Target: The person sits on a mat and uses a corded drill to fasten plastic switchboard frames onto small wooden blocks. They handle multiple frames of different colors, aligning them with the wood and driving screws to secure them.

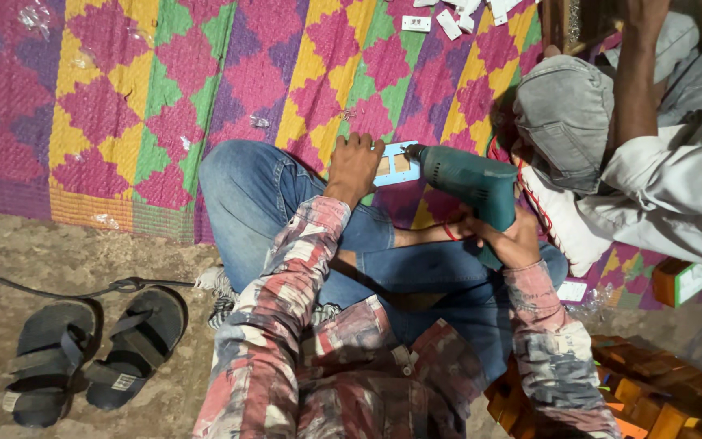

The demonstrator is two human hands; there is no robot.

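My left hand lies curled over the near edge of a small pale-blue plate, fingers pressed down on it, pinning it against my knee. My right hand is wrapped tight round the grip of a green drill, whose nose meets the plate's right edge, just beside my left fingers.

What worries me most is that closeness. If the bit skids off the smooth plate, I judge it would run straight into my left fingers, or through the plate into my jeans and the leg beneath, since nothing hard backs the plate. One hand's hold on a knee is a weak clamp; should the bit catch, the plate could spin out from under my fingers. A red wire loops near my right wrist, and it could snag as I push. A co-worker sits close on my right, bent knee near the drill's body, so a jolt could strike them too.

Counting outward: one plate under my hand, with two cut-outs as far as I can tell; one drill. One woven mat in pink, yellow, green and purple. At its far edge lie small white pieces, at least five, some cut off by the frame. Two dark sandals stand on the dirt to my left, with one dark cable trailing past them. Orange blocks are stacked at my lower right, too crowded to count. One orange-and-white box sits by the co-worker.
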